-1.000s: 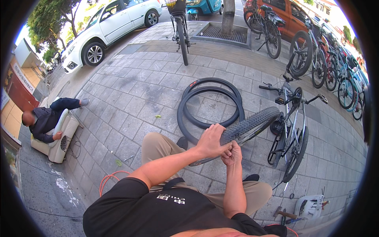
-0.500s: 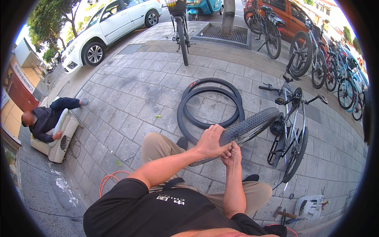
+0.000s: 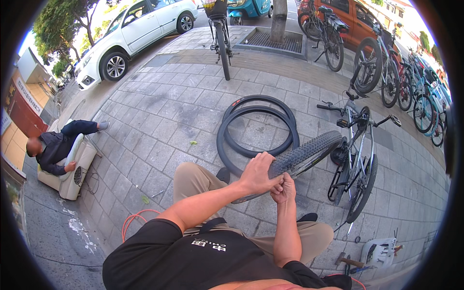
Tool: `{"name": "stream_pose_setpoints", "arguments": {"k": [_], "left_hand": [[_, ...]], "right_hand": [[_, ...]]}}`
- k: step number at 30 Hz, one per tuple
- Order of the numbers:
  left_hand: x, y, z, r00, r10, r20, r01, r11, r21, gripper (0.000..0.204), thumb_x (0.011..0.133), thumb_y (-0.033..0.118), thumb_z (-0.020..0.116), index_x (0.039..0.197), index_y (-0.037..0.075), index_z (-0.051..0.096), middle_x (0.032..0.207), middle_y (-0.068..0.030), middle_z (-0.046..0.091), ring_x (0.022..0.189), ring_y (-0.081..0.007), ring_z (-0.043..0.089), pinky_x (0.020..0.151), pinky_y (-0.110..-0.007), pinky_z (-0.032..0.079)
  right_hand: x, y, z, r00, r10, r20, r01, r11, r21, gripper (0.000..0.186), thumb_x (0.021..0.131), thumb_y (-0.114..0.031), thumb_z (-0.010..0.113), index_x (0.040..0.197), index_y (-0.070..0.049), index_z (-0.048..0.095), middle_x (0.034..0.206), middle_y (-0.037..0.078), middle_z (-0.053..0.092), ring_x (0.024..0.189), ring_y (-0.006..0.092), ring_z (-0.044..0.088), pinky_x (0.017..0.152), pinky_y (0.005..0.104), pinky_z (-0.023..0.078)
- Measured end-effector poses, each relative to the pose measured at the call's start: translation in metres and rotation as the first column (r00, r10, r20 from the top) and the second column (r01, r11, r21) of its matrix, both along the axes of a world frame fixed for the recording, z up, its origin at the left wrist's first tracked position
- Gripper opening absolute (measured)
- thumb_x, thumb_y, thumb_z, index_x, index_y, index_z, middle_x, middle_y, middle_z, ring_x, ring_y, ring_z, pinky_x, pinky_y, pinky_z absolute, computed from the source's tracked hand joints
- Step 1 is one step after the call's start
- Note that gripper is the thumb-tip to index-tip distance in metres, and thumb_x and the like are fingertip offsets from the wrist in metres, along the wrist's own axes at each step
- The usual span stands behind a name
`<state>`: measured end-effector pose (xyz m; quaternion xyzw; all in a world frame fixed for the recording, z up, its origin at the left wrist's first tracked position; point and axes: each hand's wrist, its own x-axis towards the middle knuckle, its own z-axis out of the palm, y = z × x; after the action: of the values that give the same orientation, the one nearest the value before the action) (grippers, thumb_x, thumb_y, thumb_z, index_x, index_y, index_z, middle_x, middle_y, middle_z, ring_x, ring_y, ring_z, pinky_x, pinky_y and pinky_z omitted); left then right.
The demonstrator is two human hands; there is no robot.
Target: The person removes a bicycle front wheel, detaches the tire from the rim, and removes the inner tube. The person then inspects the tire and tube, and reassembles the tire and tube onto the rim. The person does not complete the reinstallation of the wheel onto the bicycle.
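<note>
A bicycle wheel with a knobby black tyre (image 3: 309,151) is held at an angle over my bent legs. My left hand (image 3: 258,171) grips it, thumb along the near side and fingers over the tread. My right hand (image 3: 284,188) has its fingers curled and pinched at the tyre's near edge, just beside my left thumb; whatever small part is between them is hidden. Beyond the wheel, two loose black tyres (image 3: 256,111) lie overlapping on the paving. To the right lies a silver bicycle (image 3: 360,145) beside the held wheel.
A person (image 3: 58,152) sits on a beige seat (image 3: 77,183) at left. Tools in a white tray (image 3: 379,251), a hammer (image 3: 353,262) and an orange hose (image 3: 130,222) lie nearby. Parked bicycles (image 3: 389,77), a white car (image 3: 140,29) and a tree (image 3: 279,21) stand farther off.
</note>
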<state>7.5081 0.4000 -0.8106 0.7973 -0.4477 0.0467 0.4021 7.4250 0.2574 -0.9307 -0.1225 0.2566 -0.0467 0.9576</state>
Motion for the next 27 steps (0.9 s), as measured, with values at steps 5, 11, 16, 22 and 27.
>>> {"name": "stream_pose_setpoints", "arguments": {"k": [5,11,16,22,27], "left_hand": [[0.000,0.001,-0.001,1.000,0.004,0.003,-0.004,1.000,0.007,0.060,0.081,0.038,0.086,0.115,-0.003,0.059,0.106,-0.0187,0.059,0.100,-0.0398,0.057,0.088,-0.048,0.047],[0.000,0.001,0.000,1.000,0.000,0.010,0.000,1.000,0.002,0.058,0.082,0.037,0.086,0.115,-0.003,0.059,0.105,-0.0185,0.059,0.099,-0.0396,0.057,0.087,-0.048,0.047],[0.001,0.002,0.000,1.000,-0.005,0.007,0.005,1.000,0.003,0.056,0.083,0.037,0.085,0.115,-0.002,0.059,0.105,-0.0187,0.058,0.100,-0.0398,0.057,0.087,-0.048,0.047],[-0.001,0.002,0.002,1.000,-0.004,0.009,0.003,1.000,0.010,0.055,0.084,0.037,0.085,0.115,-0.002,0.059,0.106,-0.0187,0.058,0.101,-0.0398,0.057,0.088,-0.048,0.047],[-0.001,0.002,0.002,1.000,-0.006,0.010,0.005,1.000,0.010,0.056,0.085,0.036,0.084,0.116,-0.002,0.059,0.106,-0.0186,0.058,0.101,-0.0399,0.057,0.088,-0.049,0.047]], "right_hand": [[0.001,0.002,0.004,1.000,-0.010,-0.006,0.010,1.000,-0.004,0.032,0.105,-0.022,0.058,0.075,-0.013,0.053,0.062,-0.004,0.049,0.039,0.0091,0.039,0.033,0.0260,0.031],[0.001,0.001,0.006,1.000,0.002,0.005,-0.002,1.000,-0.002,0.031,0.105,-0.020,0.057,0.075,-0.012,0.054,0.062,-0.004,0.049,0.039,0.0092,0.040,0.033,0.0262,0.031],[0.001,0.004,0.014,1.000,-0.012,-0.028,0.012,1.000,-0.003,0.030,0.104,-0.019,0.057,0.075,-0.011,0.055,0.062,-0.003,0.050,0.039,0.0093,0.040,0.033,0.0261,0.031],[-0.001,0.004,0.013,1.000,-0.024,-0.014,0.024,1.000,-0.014,0.031,0.105,-0.019,0.057,0.074,-0.011,0.055,0.062,-0.003,0.050,0.039,0.0092,0.039,0.033,0.0260,0.031],[0.000,0.004,0.014,1.000,-0.019,-0.003,0.019,1.000,-0.014,0.032,0.105,-0.019,0.058,0.074,-0.011,0.055,0.062,-0.003,0.050,0.039,0.0091,0.039,0.033,0.0259,0.030]]}}
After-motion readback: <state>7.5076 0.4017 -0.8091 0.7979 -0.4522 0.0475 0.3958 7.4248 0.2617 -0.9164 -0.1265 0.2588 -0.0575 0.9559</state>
